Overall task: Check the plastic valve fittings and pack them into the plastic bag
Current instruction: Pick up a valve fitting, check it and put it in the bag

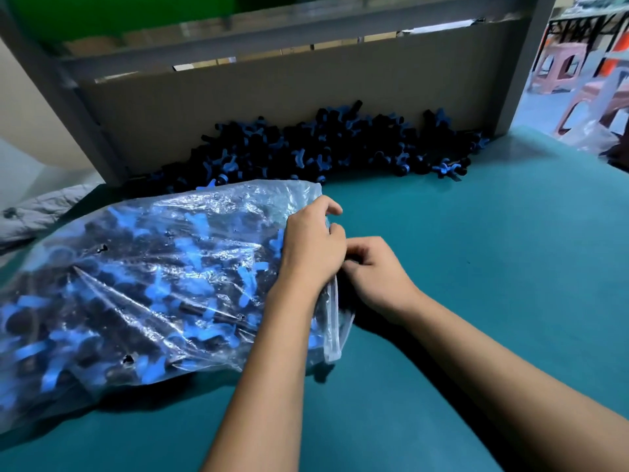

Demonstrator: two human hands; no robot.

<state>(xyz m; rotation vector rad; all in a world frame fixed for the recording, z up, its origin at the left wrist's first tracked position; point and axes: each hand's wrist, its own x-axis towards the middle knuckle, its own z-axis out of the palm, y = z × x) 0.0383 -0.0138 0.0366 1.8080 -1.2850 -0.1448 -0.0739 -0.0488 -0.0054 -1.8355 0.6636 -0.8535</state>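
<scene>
The green counter (pixel 476 250) held everything. A big clear plastic bag (pixel 136 267) lay on its left side, stuffed full of blue and black valve fittings. More loose fittings (pixel 306 148) sat in a long pile at the back, right against a cardboard wall (pixel 272 90). The left hand (pixel 311 247) had its grip curled around the bag's open edge. The right hand (pixel 374 270), just beside it, pinched the same edge with bent fingers.
</scene>
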